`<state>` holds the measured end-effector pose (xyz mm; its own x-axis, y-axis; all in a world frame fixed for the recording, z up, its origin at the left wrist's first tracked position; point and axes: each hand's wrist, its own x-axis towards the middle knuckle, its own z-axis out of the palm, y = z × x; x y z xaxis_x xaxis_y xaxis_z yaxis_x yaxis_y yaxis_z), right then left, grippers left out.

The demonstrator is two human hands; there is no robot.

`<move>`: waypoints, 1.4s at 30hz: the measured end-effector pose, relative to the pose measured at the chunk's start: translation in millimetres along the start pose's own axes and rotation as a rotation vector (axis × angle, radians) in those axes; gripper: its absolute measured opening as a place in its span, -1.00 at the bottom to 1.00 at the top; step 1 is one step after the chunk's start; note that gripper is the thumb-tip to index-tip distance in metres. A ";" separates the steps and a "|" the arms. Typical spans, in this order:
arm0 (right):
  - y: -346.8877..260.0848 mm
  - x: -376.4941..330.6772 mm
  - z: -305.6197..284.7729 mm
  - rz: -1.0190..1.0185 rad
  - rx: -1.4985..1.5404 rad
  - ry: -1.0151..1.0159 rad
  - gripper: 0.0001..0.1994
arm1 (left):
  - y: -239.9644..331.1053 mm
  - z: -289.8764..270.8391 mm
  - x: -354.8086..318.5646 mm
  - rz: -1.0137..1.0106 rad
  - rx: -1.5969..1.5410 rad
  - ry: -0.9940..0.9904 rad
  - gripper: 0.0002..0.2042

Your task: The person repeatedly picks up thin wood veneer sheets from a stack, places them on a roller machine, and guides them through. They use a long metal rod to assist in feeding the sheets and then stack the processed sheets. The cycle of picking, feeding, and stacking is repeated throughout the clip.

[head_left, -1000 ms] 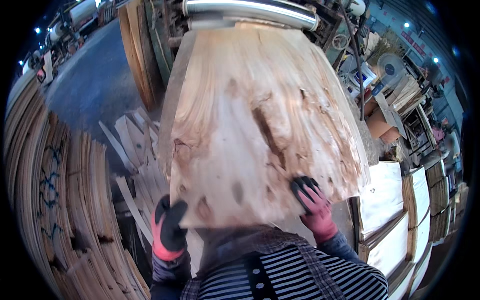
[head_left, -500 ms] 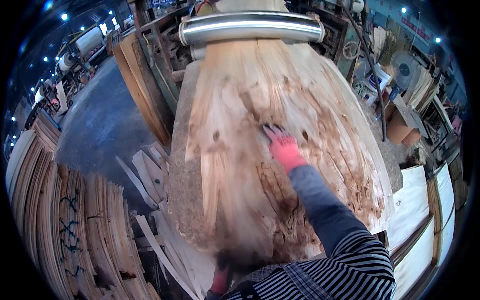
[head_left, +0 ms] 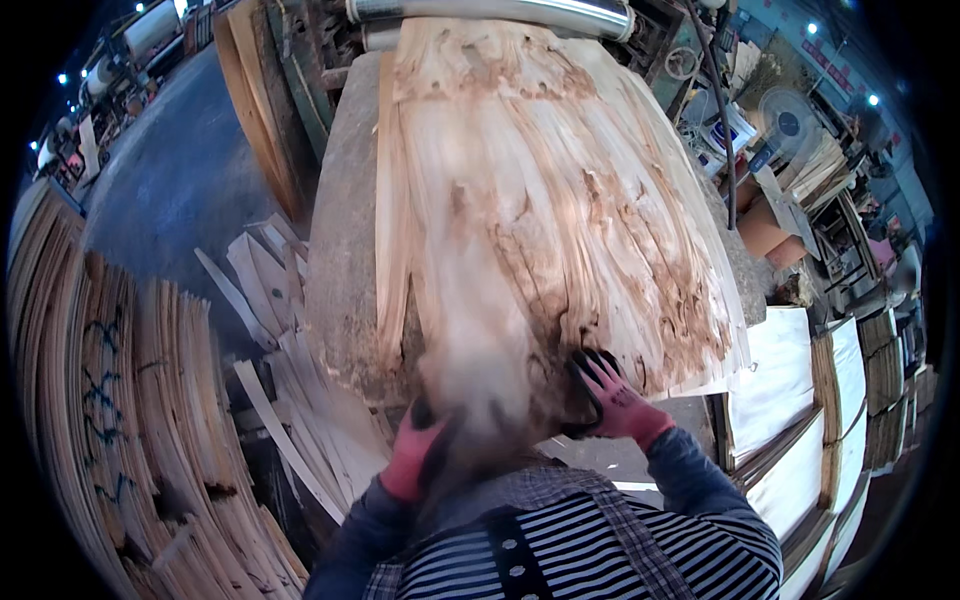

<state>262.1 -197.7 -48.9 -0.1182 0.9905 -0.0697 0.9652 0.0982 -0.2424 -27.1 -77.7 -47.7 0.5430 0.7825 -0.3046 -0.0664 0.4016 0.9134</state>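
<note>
A wide, wavy sheet of wood veneer (head_left: 480, 200), pale with brown streaks and torn patches, covers most of the worn table (head_left: 340, 230) in front of me. My right hand (head_left: 612, 400), in a pink glove with dark fingertips, lies at the sheet's near brown edge. Its fingers are stretched out and the thumb stands apart from them. On the other side of the near edge, close to my body, is my left hand (head_left: 415, 450) in a matching glove. Blur and the hand's own angle hide its fingers, so its grip does not show.
A shiny metal roller (head_left: 490, 10) crosses the table's far end. Veneer stacks (head_left: 110, 400) stand on the left, with loose offcuts (head_left: 290, 370) beside the table. To the right are white-faced sheets (head_left: 775, 380), a cardboard box (head_left: 775, 225) and a fan (head_left: 785, 120).
My right hand has come back from the middle of the sheet to its near edge. My left hand has come further into view. The view has tipped downward, so the roller sits higher.
</note>
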 end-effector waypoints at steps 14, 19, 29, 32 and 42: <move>-87.7 -98.6 -26.9 0.248 -0.088 0.442 -0.38 | 76.3 -10.8 -78.1 0.127 -0.159 -0.019 -0.60; -69.7 0.9 -27.7 0.264 0.008 0.330 -0.40 | 49.0 -73.5 12.3 0.507 0.219 0.083 -0.74; 35.4 181.8 -36.4 0.256 -0.088 0.460 -0.53 | -57.4 -82.9 56.3 0.066 -0.040 0.149 -0.61; 71.3 240.8 -18.4 0.211 -0.137 0.538 -0.51 | -125.1 -65.0 15.1 -0.005 0.087 0.349 -0.69; 64.1 275.8 -30.0 0.152 -0.097 0.387 -0.40 | -170.1 -72.4 5.7 0.056 0.528 -0.050 -0.65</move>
<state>298.3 84.7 -54.6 0.1052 0.9555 0.2756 0.9845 -0.0611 -0.1641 -73.3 -107.2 -224.3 0.5906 0.7674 -0.2496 0.3268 0.0554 0.9435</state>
